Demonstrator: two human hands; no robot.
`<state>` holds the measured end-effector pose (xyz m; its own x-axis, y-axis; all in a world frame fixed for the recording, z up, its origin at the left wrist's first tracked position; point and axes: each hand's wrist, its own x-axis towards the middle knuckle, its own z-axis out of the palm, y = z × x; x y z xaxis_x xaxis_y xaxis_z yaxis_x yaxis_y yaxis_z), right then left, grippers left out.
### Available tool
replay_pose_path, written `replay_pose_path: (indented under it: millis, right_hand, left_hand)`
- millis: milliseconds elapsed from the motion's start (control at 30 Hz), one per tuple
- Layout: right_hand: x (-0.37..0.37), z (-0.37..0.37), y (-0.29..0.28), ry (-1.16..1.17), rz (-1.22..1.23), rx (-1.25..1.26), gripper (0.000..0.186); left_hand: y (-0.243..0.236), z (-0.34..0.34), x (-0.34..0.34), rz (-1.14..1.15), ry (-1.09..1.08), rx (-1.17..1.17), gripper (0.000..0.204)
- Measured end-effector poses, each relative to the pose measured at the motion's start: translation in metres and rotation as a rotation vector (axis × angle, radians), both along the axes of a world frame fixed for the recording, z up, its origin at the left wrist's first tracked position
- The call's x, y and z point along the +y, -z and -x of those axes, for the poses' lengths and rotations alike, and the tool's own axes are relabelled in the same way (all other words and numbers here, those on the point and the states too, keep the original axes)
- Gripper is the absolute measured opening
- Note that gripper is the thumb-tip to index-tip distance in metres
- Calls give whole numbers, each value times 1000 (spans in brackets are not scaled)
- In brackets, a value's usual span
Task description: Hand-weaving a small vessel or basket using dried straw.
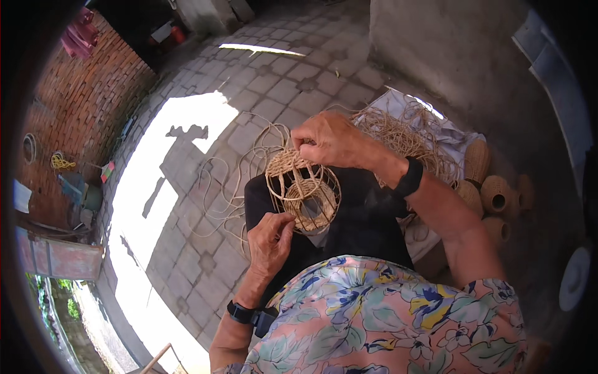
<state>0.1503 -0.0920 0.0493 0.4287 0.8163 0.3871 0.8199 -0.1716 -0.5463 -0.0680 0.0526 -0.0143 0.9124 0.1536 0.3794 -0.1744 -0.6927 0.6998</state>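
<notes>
Half-woven basket frame (303,190) on lap: right hand (330,140) fingers pinch cord at top, left hand (269,240) fingers closed on lower rim; loose cord (398,134) just beyond right fingers.

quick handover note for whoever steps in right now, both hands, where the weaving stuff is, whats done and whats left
Left hand: pinching the lower rim of the half-woven basket, which rests on the lap.
Right hand: fingertips closed on the woven band at the basket's top, with cord running out from there.
Loose cord trails over the paved floor to the left; a tangled pile of cord lies on a cloth to the right, beside the finished baskets.
Done: a top band and an inner coil are woven.
Left: the side ribs are bare, with open gaps between them.
</notes>
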Motion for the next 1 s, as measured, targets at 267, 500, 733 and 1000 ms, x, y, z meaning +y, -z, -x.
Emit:
replay_pose_path:
  millis: [267,500,733,1000]
  right_hand:
    - [-2,12,-6,113,64,-68,11]
    - [13,13,15,-204,493,-32,15]
    - [39,14,23,-254,771,-26,32]
    - [16,20,13,-179,556,109,34]
  left_hand:
    - [6,6,3,-12,1,41,10]
    - [-9,-10,-7,-223,93,-46,18]
    - [-26,-48,-30,-727,161,-86,30]
    - [-11,-59,-21,-699,182,-188,19]
